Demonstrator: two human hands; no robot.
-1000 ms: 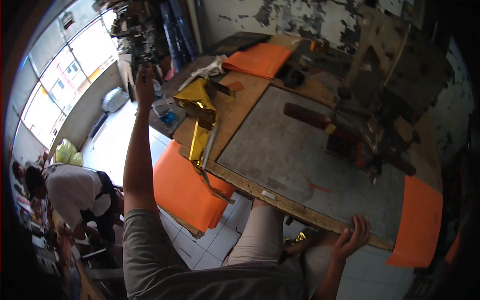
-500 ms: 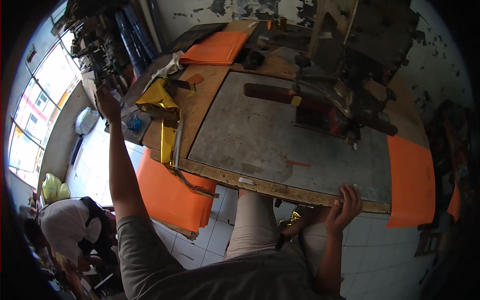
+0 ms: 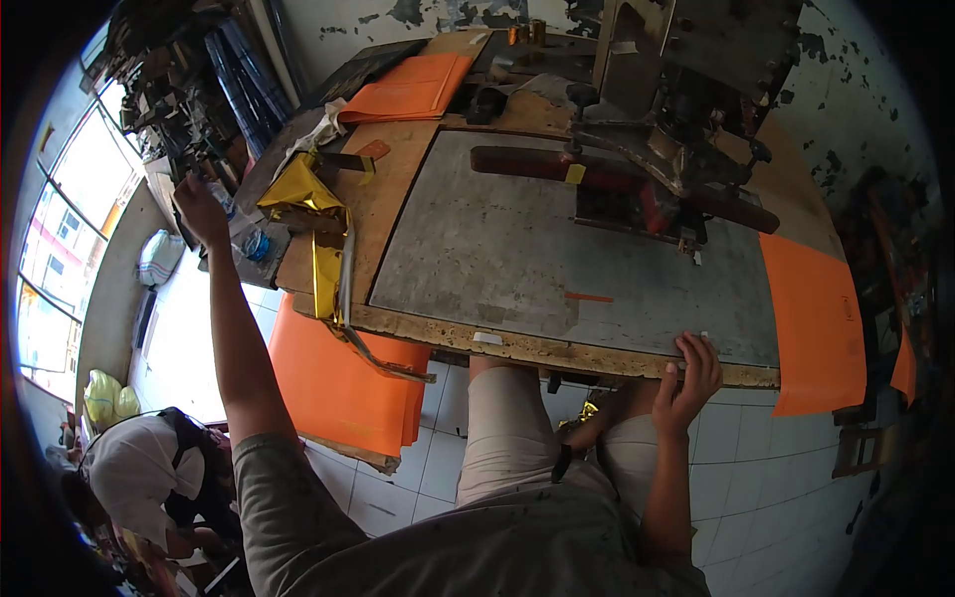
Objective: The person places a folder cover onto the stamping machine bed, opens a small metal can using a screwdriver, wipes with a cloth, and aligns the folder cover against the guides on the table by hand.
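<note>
My left hand (image 3: 202, 207) is raised at the end of the outstretched arm, near a dark stack of scraps (image 3: 189, 119); its fingers are too dark to make out. At the table's front edge, my right hand (image 3: 688, 380) rests with fingers over the grey metal plate (image 3: 497, 249), holding nothing. Crumpled gold foil (image 3: 308, 189) lies on the left of the table, with a strip hanging towards the front edge. A red-handled press (image 3: 637, 184) stands over the plate. A thin orange strip (image 3: 590, 298) lies on the plate.
Orange sheets lie at the back (image 3: 413, 88), at the right edge (image 3: 811, 318) and below the table at left (image 3: 343, 383). A person in a white top (image 3: 144, 468) bends at the lower left. Near my left hand is a blue roll (image 3: 257, 245).
The view has turned, so the table appears further left and higher. My right hand stays at the front edge. My left arm stays extended, and the hand now bends forward at the scraps.
</note>
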